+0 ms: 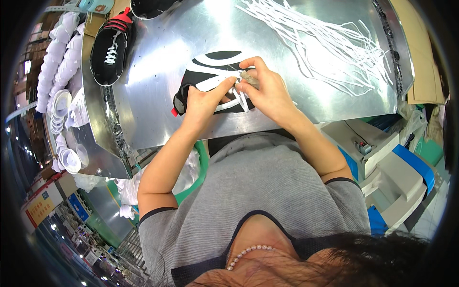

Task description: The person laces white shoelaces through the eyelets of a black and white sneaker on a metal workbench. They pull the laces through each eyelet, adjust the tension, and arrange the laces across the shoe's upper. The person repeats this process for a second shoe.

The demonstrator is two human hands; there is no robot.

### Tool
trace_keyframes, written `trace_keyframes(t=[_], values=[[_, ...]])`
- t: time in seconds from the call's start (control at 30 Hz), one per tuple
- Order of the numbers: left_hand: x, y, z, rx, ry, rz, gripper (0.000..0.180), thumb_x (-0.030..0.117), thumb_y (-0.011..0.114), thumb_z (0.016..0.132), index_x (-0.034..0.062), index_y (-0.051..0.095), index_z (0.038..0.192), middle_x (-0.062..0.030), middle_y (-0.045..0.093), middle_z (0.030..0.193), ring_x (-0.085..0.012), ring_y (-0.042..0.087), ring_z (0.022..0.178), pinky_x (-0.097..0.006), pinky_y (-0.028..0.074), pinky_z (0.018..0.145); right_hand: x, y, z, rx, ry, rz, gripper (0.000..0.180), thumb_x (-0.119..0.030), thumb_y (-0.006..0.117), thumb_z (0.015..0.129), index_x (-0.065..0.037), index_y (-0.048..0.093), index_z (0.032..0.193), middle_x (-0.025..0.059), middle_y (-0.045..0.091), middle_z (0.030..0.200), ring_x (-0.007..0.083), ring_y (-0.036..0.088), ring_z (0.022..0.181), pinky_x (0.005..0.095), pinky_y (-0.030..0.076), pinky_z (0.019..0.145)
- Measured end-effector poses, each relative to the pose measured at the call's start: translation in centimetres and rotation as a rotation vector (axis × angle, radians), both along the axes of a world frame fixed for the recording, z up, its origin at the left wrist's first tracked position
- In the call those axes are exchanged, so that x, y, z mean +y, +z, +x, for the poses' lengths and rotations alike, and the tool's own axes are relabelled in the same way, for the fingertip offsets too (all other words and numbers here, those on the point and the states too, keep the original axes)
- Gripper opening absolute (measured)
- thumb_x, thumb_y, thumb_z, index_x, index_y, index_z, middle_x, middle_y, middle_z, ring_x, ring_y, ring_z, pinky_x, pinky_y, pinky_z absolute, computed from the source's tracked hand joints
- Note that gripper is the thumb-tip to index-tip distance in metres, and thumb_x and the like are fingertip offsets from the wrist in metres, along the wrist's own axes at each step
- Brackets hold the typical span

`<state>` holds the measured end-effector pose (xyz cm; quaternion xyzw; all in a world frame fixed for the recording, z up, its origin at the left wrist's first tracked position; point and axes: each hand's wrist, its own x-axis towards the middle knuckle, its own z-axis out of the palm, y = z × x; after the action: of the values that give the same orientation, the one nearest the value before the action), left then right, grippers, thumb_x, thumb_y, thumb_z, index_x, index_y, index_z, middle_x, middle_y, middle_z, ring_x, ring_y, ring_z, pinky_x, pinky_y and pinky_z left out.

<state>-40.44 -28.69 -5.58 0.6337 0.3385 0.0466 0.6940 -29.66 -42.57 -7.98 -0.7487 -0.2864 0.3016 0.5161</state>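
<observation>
A black and white shoe upper (191, 79) with a red heel tab lies on its side on the metal table in front of me. My left hand (203, 103) grips it, thumb stretched along the white part and some fingers hidden within the opening. Over the lacing area, my right hand (270, 93) is closed in a pinch on a white shoelace (243, 101), part of which hangs in a loop. Something beige (251, 80) covers part of a right finger or sits between the fingers; I cannot tell which.
Loose white shoelaces (325, 48) spread over the far right of the metal table (158, 100). A black shoe with red trim (109, 57) stands far left, and another dark shoe (153, 7) is cut off above. Stacked white cup-like pieces (60, 57) line the left side.
</observation>
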Motion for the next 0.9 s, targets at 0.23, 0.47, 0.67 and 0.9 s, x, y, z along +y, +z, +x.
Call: trace_keyframes(t=[0.23, 0.47, 0.67, 0.9], values=[[-0.4, 0.4, -0.4, -0.025, 0.022, 0.057, 0.017, 0.014, 0.074, 0.088, -0.0017, 0.07, 0.093, -0.0037, 0.071, 0.085, -0.008, 0.063, 0.069, -0.024, 0.052, 0.061, -1.9, 2.4, -0.1, -0.214, 0.007, 0.027, 0.019, -0.018, 0.062, 0.094, -0.005, 0.054, 0.106, 0.0149, 0.069, 0.087, 0.0338, 0.067, 0.076, 0.0404, 0.051, 0.068], [-0.3, -0.1, -0.5, -0.001, -0.014, 0.091, 0.017, 0.013, 0.072, 0.088, -0.0034, 0.07, 0.092, -0.0049, 0.071, 0.083, -0.0089, 0.063, 0.067, -0.025, 0.052, 0.059, -1.8, 2.0, 0.5, -0.391, 0.116, -0.063, 0.011, -0.016, 0.061, 0.094, -0.005, 0.059, 0.093, 0.0119, 0.068, 0.08, 0.0335, 0.065, 0.07, 0.0425, 0.049, 0.063], [-2.2, -2.4, -0.5, -0.203, -0.009, 0.322, 0.01, 0.009, 0.067, 0.091, -0.0008, 0.068, 0.091, -0.0031, 0.068, 0.079, -0.0089, 0.06, 0.067, -0.024, 0.048, 0.059, 0.9, 0.5, -0.4, -0.701, 0.19, -0.209, 0.012, -0.011, 0.059, 0.083, -0.001, 0.059, 0.09, 0.0152, 0.067, 0.075, 0.0324, 0.067, 0.069, 0.0433, 0.053, 0.062], [1.2, -1.7, -0.2, 0.069, -0.11, -0.129, 0.021, 0.02, 0.065, 0.094, 0.0008, 0.07, 0.086, -0.0022, 0.065, 0.074, -0.0104, 0.058, 0.071, -0.023, 0.044, 0.069, -0.2, 5.4, 4.1, -0.408, 0.207, -0.298, 0.017, -0.017, 0.058, 0.096, 0.0, 0.058, 0.097, 0.0181, 0.068, 0.079, 0.0351, 0.066, 0.073, 0.0431, 0.051, 0.065]])
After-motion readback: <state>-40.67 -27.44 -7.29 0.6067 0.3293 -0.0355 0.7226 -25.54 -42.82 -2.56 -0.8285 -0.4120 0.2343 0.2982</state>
